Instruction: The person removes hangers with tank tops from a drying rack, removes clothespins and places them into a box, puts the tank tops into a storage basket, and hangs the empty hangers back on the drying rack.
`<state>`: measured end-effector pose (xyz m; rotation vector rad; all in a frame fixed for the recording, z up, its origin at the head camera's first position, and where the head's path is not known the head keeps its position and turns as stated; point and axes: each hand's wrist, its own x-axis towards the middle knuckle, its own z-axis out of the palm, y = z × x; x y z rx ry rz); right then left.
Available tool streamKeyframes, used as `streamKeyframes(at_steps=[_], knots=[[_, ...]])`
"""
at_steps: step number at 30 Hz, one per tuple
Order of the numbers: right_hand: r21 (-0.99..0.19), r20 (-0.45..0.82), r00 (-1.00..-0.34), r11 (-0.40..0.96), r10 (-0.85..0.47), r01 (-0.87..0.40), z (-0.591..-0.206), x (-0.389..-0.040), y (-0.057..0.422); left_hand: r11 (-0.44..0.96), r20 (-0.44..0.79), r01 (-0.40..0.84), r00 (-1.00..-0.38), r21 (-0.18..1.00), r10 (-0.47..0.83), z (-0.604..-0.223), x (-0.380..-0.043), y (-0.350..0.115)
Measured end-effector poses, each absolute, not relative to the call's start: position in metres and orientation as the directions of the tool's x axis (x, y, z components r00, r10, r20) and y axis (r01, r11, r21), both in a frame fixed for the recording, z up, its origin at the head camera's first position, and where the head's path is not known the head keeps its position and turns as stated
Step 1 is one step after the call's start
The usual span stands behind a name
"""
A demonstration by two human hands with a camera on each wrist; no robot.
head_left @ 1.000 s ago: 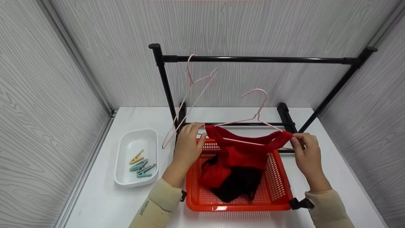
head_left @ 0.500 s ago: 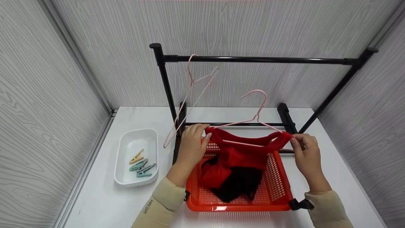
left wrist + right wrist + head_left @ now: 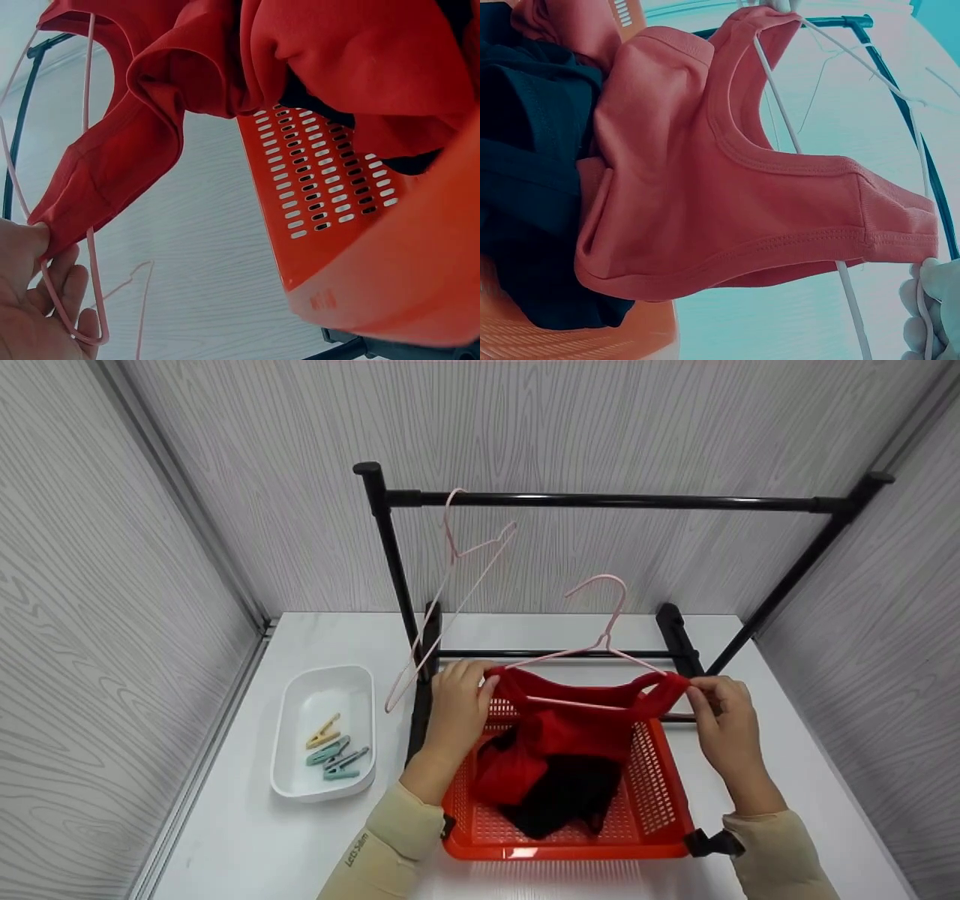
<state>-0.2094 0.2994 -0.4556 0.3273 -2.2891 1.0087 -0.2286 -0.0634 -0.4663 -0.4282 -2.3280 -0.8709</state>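
Note:
A red tank top (image 3: 581,731) has its straps over the shoulders of a pink wire hanger (image 3: 577,703), whose hook points up and left. My left hand (image 3: 459,709) pinches the left strap, with the hanger's end loop among its fingers in the left wrist view. At the other end, my right hand (image 3: 729,727) grips the hanger tip, thumb at the right strap's edge; in the right wrist view its fingers (image 3: 913,330) curl round the wire. The shirt's lower part droops into a red perforated basket (image 3: 566,851), over black cloth (image 3: 562,795).
Behind stands a black rack (image 3: 615,501), with a second pink hanger (image 3: 472,604) on its bar at the left. A white tray (image 3: 279,750) to the left holds a yellow clothespin (image 3: 323,733) and teal clothespins (image 3: 328,751). Grey wood-patterned walls enclose the table.
My left hand has shifted slightly right and down along with the left strap. The hanger's hook has tipped a little left and lower. The right hand has hardly moved.

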Motion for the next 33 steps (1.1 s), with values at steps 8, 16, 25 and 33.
streamKeyframes(at_steps=[8,16,25,33], knots=[[-0.582,0.611,-0.791,0.684,0.012,-0.439,-0.451,-0.209,0.302,0.728,0.644,0.480,-0.762,0.490,0.068,-0.468,-0.229,-0.062],[-0.546,0.678,-0.735,0.652,-0.024,-0.525,-0.441,-0.212,0.300,0.708,0.661,0.494,-0.749,0.505,0.050,-0.466,-0.228,-0.061],[-0.477,0.735,-0.675,0.659,-0.065,-0.582,-0.427,-0.216,0.282,0.720,0.657,0.487,-0.752,0.494,0.057,-0.466,-0.227,-0.059],[-0.353,0.763,-0.621,0.691,-0.178,-0.631,-0.414,-0.221,0.260,0.718,0.659,0.487,-0.751,0.496,0.054,-0.466,-0.224,-0.057]])
